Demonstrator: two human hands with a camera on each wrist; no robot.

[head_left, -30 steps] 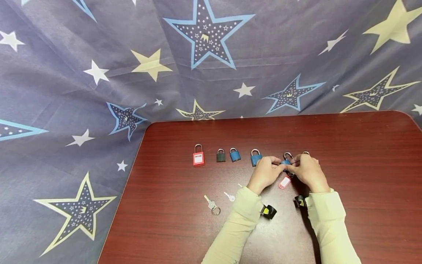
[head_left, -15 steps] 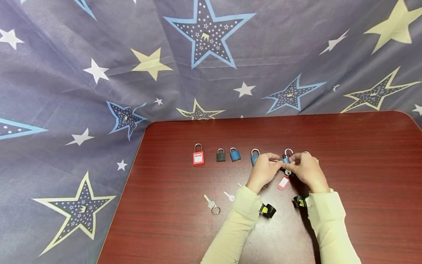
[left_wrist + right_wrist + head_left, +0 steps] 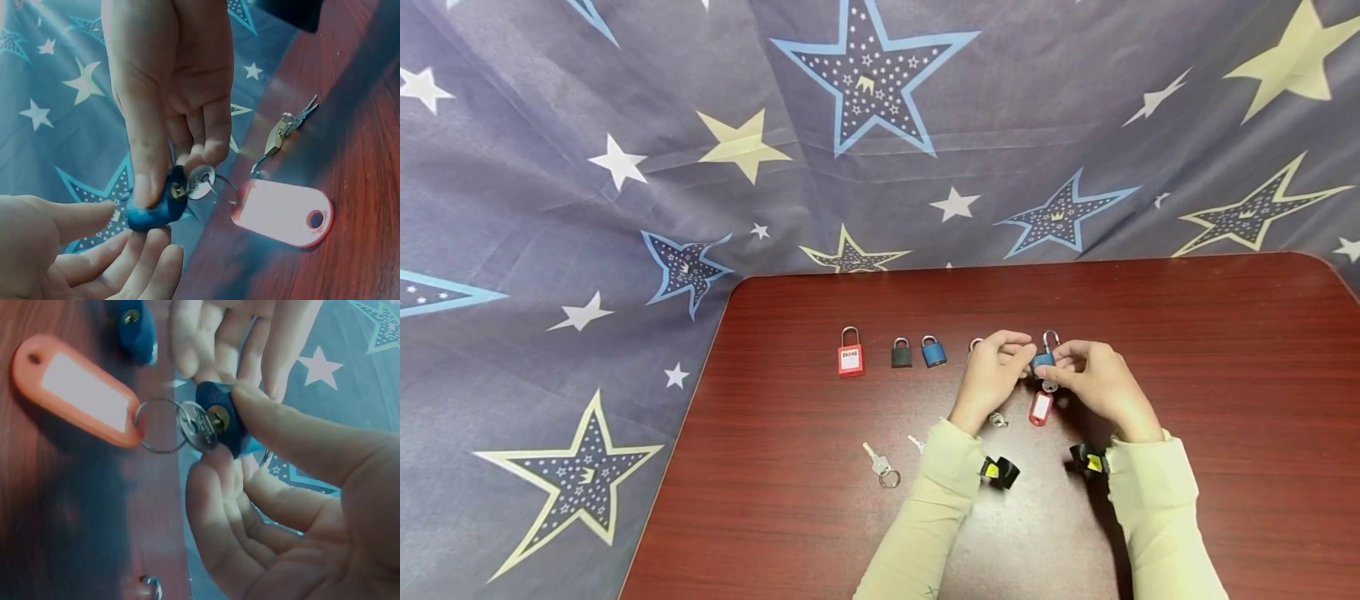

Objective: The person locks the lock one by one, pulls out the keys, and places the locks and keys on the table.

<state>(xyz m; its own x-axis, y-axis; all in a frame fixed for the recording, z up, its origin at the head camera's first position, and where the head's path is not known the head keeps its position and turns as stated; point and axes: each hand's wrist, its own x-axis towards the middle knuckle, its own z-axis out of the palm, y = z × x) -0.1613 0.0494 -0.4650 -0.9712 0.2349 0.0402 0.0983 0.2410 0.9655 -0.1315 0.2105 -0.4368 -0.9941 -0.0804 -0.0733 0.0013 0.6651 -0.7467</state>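
Observation:
My right hand [image 3: 1101, 379] pinches a small blue padlock [image 3: 1042, 360], its thumb lying on the body in the right wrist view. The padlock's shackle [image 3: 1051, 337] points away from me; its right end looks free of the body. A silver key [image 3: 197, 428] sits in the keyhole. From its ring hangs a red key tag [image 3: 1041, 409] with a white label. My left hand [image 3: 990, 375] is just left of the padlock, thumb apart from it and fingers loosely bent. Whether its fingertips touch the underside is hard to tell. Another blue padlock [image 3: 137, 331] is mostly behind the left hand in the head view.
Along the table's [image 3: 775, 500] far part lie a red padlock [image 3: 851, 359], a dark green padlock [image 3: 902, 356] and a blue padlock [image 3: 934, 353]. Nearer are a key with a ring [image 3: 882, 464], a partly hidden key [image 3: 916, 443] and a small metal key piece [image 3: 997, 420]. Starred cloth [image 3: 955, 150] hangs behind.
My left hand has drawn off to the left, from meeting the right hand at the padlock to a small gap. The padlock, key and tag have shifted slightly left with the right hand.

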